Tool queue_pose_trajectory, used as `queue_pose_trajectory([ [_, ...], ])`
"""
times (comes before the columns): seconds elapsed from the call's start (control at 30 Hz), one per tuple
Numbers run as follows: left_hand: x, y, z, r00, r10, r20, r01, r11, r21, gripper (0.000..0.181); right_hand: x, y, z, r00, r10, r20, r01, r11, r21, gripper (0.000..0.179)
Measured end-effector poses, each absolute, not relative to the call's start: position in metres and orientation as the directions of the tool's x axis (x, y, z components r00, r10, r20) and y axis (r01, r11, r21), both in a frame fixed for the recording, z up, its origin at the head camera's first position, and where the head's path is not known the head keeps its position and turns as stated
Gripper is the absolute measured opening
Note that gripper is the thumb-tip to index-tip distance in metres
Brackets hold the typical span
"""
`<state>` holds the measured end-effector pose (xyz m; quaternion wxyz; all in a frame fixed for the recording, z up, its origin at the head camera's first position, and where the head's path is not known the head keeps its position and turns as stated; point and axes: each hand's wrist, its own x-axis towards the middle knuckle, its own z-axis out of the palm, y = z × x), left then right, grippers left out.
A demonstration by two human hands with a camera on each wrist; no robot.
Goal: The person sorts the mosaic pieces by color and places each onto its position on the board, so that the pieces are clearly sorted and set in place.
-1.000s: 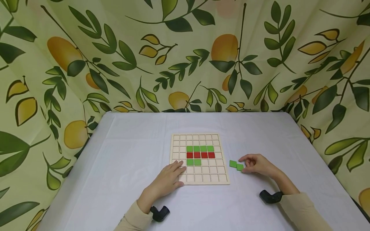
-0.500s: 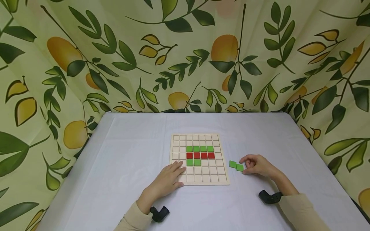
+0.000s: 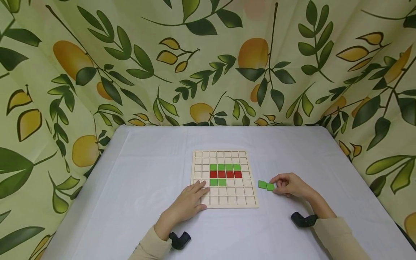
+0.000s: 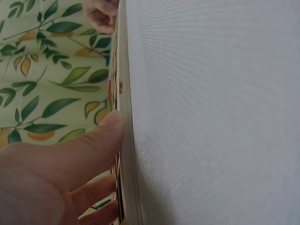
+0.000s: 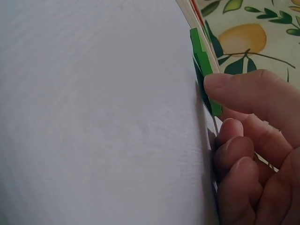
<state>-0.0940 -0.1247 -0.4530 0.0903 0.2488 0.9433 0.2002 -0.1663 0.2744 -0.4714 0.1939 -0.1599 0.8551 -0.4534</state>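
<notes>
A square wooden grid board (image 3: 240, 200) lies mid-table. It carries a row of green tiles (image 3: 221, 167), a row of red tiles (image 3: 230, 174) below, and two more green tiles (image 3: 218, 182) under those. My left hand (image 3: 186, 205) rests on its front left corner, fingers extended over the grid; the left wrist view has the thumb against the board's edge (image 4: 127, 154). Right of the board, my right hand (image 3: 290, 185) pinches a green tile (image 5: 205, 70) between thumb and index finger. That tile is tilted, its far end overlapping another loose green tile (image 5: 195, 40).
A white cloth (image 3: 156, 162) covers the table. Behind and at both sides hangs a curtain (image 3: 208, 72) printed with leaves and fruit. A black device (image 3: 180, 240) sits at the left wrist and another black device (image 3: 303, 219) at the right.
The tile at my right fingertips has risen slightly at its near end, and the right hand has shifted a little. My left hand and the board have stayed put.
</notes>
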Motion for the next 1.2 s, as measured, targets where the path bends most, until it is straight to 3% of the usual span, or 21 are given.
queue_pose_trajectory([
  [0.6, -0.094, -0.124, -0.453, -0.861, 0.504, -0.067, 0.428, 0.790, 0.439, 0.055, -0.163, 0.270, -0.466, -0.897, -0.405, -0.177, -0.090, 0.559, -0.824, 0.035],
  [1.2, -0.095, -0.124, -0.454, -0.858, 0.509, -0.067, 0.439, 0.797, 0.415, 0.056, -0.163, 0.259, -0.461, -0.892, -0.443, -0.086, -0.193, 0.548, -0.814, 0.032],
])
